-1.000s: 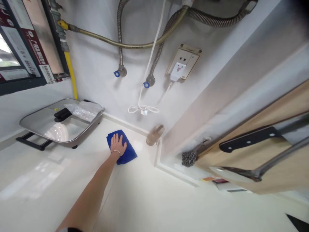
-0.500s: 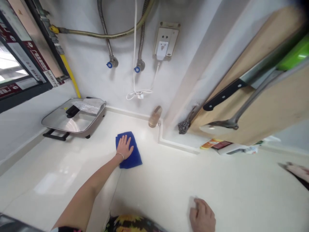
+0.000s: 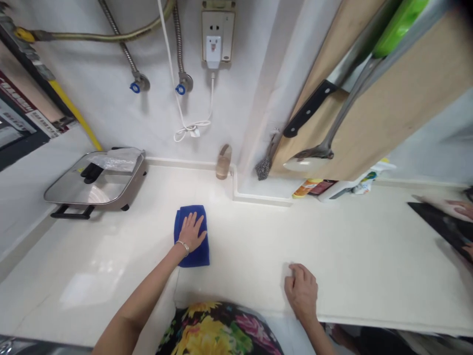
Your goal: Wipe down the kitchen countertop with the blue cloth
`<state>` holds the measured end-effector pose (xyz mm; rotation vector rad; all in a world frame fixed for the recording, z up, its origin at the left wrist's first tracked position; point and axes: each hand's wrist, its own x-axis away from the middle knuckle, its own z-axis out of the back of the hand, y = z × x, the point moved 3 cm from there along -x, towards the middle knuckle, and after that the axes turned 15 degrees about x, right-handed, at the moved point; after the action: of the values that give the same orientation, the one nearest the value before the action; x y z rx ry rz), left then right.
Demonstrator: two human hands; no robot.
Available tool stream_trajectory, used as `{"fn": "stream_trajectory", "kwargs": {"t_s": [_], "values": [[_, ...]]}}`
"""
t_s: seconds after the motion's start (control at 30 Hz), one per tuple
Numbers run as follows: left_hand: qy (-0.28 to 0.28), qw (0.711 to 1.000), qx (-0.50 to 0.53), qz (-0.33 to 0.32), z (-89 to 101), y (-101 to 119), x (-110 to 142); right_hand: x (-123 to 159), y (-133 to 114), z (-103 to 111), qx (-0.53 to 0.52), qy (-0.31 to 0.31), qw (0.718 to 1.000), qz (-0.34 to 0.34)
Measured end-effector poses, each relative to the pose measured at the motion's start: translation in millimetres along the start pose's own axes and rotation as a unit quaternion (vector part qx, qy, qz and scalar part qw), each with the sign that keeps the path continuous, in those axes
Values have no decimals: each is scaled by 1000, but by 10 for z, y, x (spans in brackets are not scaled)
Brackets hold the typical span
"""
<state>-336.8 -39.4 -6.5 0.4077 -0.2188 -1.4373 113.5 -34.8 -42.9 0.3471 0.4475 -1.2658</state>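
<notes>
My left hand (image 3: 192,232) lies flat, fingers spread, on a folded blue cloth (image 3: 200,257), pressing it against the white countertop (image 3: 236,236). A bracelet circles that wrist. To the right, my right hand (image 3: 302,289) rests on the countertop near its front edge. Its fingers are loosely curled together, and nothing shows in them. The cloth lies between the electric pan at the left and the right hand, touched only by the left.
An electric pan (image 3: 94,185) with a glass lid stands at the left. By the wall corner is a brownish cup-like object (image 3: 223,165). A cutting board (image 3: 391,108), knife (image 3: 310,108) and spatula (image 3: 347,113) hang at right. Another person's hand (image 3: 463,209) shows at the right edge.
The view has turned, showing more of the countertop at right. My left hand and the cloth have moved slightly toward me, and the cloth has turned a little. My right hand stays curled on the countertop.
</notes>
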Motion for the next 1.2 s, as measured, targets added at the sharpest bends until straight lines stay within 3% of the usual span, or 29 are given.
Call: {"fn": "stream_trajectory", "kwargs": {"t_s": [0.2,1.2], "values": [[58,998,-20,25,-114,252,75,-14,-3,12,8,-10,1000,-5],[47,998,25,32,-81,271,90,18,47,6,-13,-15,1000,-13]]}}
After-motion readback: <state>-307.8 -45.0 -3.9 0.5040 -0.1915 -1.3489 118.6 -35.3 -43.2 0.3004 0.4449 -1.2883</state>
